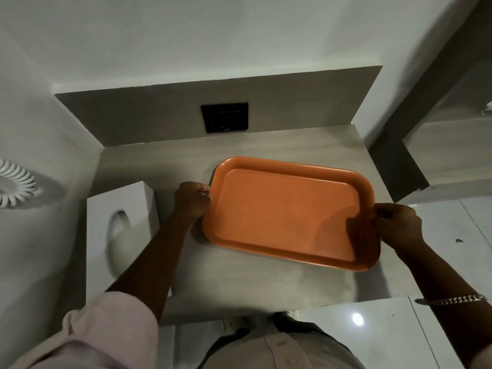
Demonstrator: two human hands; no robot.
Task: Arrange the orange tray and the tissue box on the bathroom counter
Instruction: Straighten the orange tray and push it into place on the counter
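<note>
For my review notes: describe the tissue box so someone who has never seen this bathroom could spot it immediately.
Start at the grey counter below the black wall socket. The tissue box stands at the counter's left end, against the side wall, left of the orange tray that both hands are holding. It is the only white, blocky thing there, with an oval opening on top.

A: Dim overall, soft and slightly grainy, no real motion blur.
B: One hot glare spot on the glossy floor tile point(357, 319) at five o'clock.
A: Shadows fall under both forearms; wide-angle bending bows the edges.
</note>
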